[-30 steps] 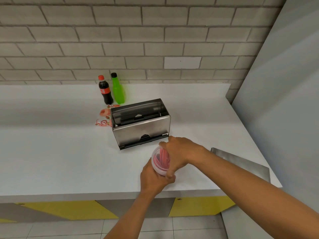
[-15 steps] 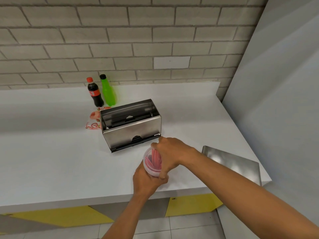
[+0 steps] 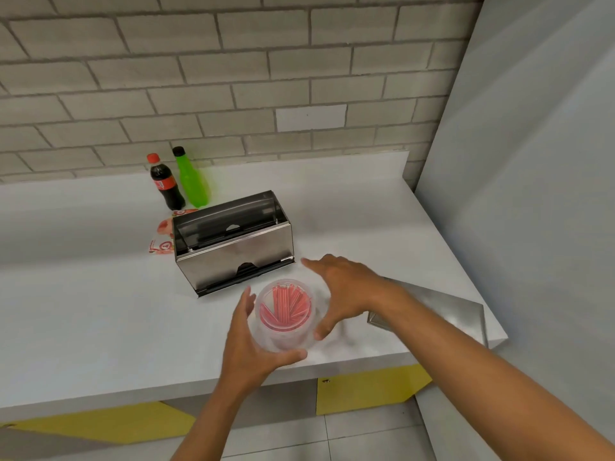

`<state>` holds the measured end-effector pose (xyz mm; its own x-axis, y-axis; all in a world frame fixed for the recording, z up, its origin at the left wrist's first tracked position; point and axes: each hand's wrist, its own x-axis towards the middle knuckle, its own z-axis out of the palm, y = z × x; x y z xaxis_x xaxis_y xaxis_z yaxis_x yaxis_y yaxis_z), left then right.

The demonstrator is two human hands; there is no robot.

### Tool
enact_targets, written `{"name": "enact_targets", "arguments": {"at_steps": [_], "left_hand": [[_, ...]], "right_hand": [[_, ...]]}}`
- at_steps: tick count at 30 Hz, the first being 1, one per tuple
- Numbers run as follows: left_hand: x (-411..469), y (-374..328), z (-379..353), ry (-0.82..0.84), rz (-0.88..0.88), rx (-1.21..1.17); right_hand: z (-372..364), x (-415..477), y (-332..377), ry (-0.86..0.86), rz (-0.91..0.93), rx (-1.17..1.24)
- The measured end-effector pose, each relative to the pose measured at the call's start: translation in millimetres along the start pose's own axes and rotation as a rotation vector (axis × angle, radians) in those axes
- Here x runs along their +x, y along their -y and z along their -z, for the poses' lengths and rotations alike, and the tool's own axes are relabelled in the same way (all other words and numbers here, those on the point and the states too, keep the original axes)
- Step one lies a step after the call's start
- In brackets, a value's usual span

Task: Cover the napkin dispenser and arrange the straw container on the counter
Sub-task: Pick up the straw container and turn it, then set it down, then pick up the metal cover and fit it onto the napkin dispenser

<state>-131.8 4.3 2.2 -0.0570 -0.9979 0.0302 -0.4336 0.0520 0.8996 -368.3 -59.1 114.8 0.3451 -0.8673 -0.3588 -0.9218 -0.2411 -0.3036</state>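
Note:
The straw container is a clear round tub of red straws, standing upright near the counter's front edge. My left hand cups its left and front side, thumb under the near rim. To the container's right my right hand has its fingers spread, and only the thumb tip is near the tub's wall. Just behind stands the steel napkin dispenser with its dark top panel showing. A flat steel cover plate lies on the counter to the right, partly hidden by my right forearm.
A cola bottle and a green bottle stand behind the dispenser by the brick wall. Red-and-white printed papers lie at the dispenser's left. The white counter ends at a grey wall on the right.
My right hand has come off the top of the straw container and opened to its right. The tub's open top and straws now show. My left hand still holds it.

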Motion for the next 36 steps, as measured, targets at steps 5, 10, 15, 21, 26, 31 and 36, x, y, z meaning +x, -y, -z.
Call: {"name": "enact_targets", "arguments": {"at_steps": [5, 10, 15, 21, 26, 31, 36], "left_hand": [[-3.4, -42.7, 20.8, -0.029, -0.061, 0.073], [0.2, -99.0, 17.1, -0.072, -0.175, 0.152], [18.4, -142.9, -40.3, -0.115, -0.312, 0.147], [38.2, -137.0, -137.8, 0.198, -0.060, 0.126], [47.9, -107.1, -190.1, 0.334, 0.148, 0.261], [49.8, -96.0, -210.0, 0.350, 0.145, 0.388], [54.5, -97.0, -216.6, 0.331, 0.139, 0.457]], "right_hand": [[10.4, -12.3, -41.4, -0.024, -0.077, 0.086], [15.8, -36.0, -85.7, -0.139, -0.181, 0.358], [-3.6, -73.7, -139.0, -0.297, -0.349, 0.488], [-47.9, -122.4, -189.0, -0.399, -0.634, 0.545], [-77.4, -153.7, -211.5, -0.429, -0.852, 0.505], [-99.4, -161.1, -213.2, -0.423, -0.940, 0.505], [-109.4, -151.4, -213.0, -0.509, -1.017, 0.591]]}}
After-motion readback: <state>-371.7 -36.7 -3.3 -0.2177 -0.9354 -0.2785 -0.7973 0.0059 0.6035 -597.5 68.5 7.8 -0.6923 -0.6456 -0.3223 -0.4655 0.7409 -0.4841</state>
